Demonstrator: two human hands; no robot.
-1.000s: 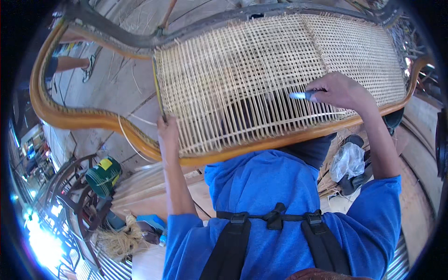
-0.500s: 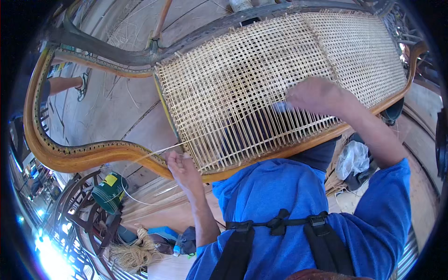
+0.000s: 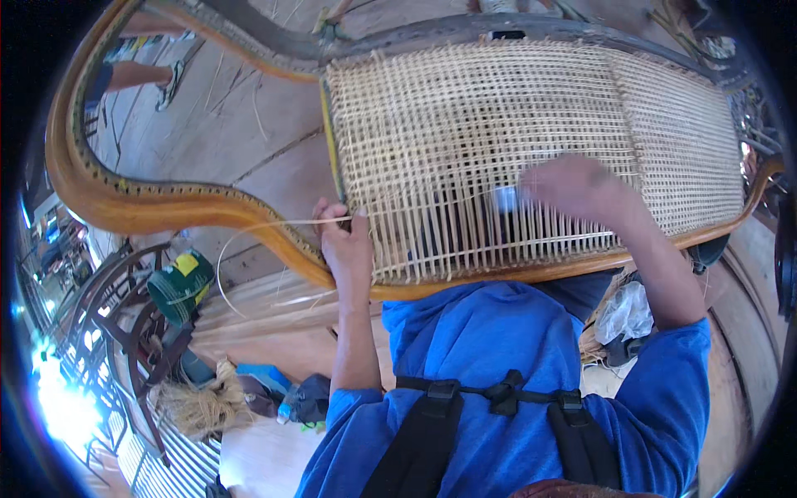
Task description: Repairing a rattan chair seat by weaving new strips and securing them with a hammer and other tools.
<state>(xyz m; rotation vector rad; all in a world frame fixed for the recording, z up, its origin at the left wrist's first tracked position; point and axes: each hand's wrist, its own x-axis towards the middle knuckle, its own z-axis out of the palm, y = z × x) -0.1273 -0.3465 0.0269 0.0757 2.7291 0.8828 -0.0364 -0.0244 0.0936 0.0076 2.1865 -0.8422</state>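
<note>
Now L hand (image 3: 347, 249) pinches cane strand (image 3: 274, 224) by woven seat (image 3: 531, 149).

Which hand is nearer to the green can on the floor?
Left. The left hand pinches a cane strand just right of the green can; the right hand rests far across the woven panel.

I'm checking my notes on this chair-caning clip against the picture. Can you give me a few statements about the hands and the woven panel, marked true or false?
1. The left hand pinches a thin cane strand at the left edge of the woven panel. True.
2. The right hand rests on the wooden frame, off the weave. False: it lies on the weave, near a small pale tool.
3. The panel is woven equally densely all over. False: the lower strip shows open, mostly upright strands.
4. A green container lies lower left, beyond the frame. True.
</note>
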